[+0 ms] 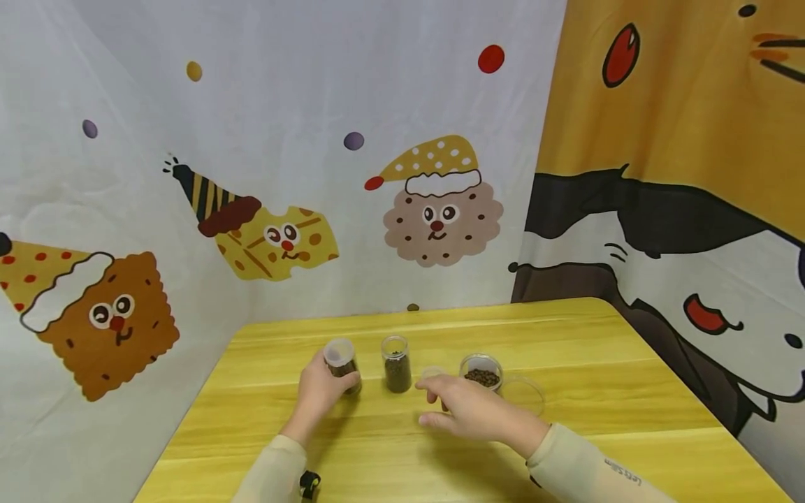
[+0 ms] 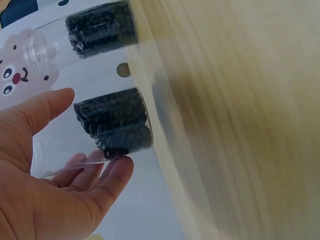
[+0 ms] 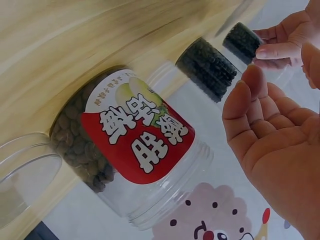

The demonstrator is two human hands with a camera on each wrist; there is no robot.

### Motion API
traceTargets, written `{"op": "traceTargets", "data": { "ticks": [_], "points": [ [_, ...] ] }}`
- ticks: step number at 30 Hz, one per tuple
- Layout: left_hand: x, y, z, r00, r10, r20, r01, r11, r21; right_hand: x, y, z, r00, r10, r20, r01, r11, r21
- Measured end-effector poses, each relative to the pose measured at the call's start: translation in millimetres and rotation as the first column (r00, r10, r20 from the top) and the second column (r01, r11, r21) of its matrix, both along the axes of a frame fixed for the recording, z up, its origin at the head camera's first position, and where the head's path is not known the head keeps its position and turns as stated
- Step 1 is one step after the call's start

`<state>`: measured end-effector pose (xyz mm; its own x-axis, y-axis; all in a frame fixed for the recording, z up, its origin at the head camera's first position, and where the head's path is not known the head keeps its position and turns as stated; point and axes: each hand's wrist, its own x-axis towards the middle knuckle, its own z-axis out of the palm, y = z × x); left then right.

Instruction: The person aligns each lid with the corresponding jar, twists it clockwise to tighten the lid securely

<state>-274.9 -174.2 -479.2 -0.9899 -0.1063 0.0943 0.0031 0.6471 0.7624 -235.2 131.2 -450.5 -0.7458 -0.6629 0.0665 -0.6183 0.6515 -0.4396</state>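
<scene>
My left hand [image 1: 323, 388] holds a clear plastic jar [image 1: 340, 354], its lower part filled with dark, bean-like pieces. In the left wrist view, the fingers curve under this jar [image 2: 112, 125] and the thumb lies along its other side; its base is close over the table. A second clear jar [image 1: 397, 367] of dark pieces stands upright and uncovered between the hands. My right hand [image 1: 468, 409] hovers with loosely bent fingers and nothing in them, beside a wider clear jar [image 3: 140, 135]. That jar has a red label and brown, bean-like pieces inside.
A clear round lid [image 1: 531, 392] lies on the table right of the wide jar. Another clear disc [image 1: 432, 371] lies behind my right fingers, partly covered. The yellow wood-grain table [image 1: 302, 454] ends at a printed cloth backdrop [image 1: 352, 293].
</scene>
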Motion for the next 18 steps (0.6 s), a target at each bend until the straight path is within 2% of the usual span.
{"op": "traceTargets", "data": {
  "ticks": [7,13,18],
  "points": [
    [-6.1,-0.1,-0.4,1.000,0.005,-0.005,-0.005,1.000,-0.001,1.6,1.0,0.7,1.000,-0.008,-0.006,0.008,1.000,0.010],
    [-12.8,-1.7,-6.1,1.000,0.030,0.002,-0.030,1.000,-0.003,0.0,0.7,-2.6,1.000,-0.029,-0.010,0.030,0.999,0.037],
    [-19.1,-3.0,-10.8,1.000,0.017,0.016,-0.017,1.000,0.009,-3.0,-1.4,-8.6,0.999,-0.034,-0.021,0.036,0.997,0.070]
  ]
}}
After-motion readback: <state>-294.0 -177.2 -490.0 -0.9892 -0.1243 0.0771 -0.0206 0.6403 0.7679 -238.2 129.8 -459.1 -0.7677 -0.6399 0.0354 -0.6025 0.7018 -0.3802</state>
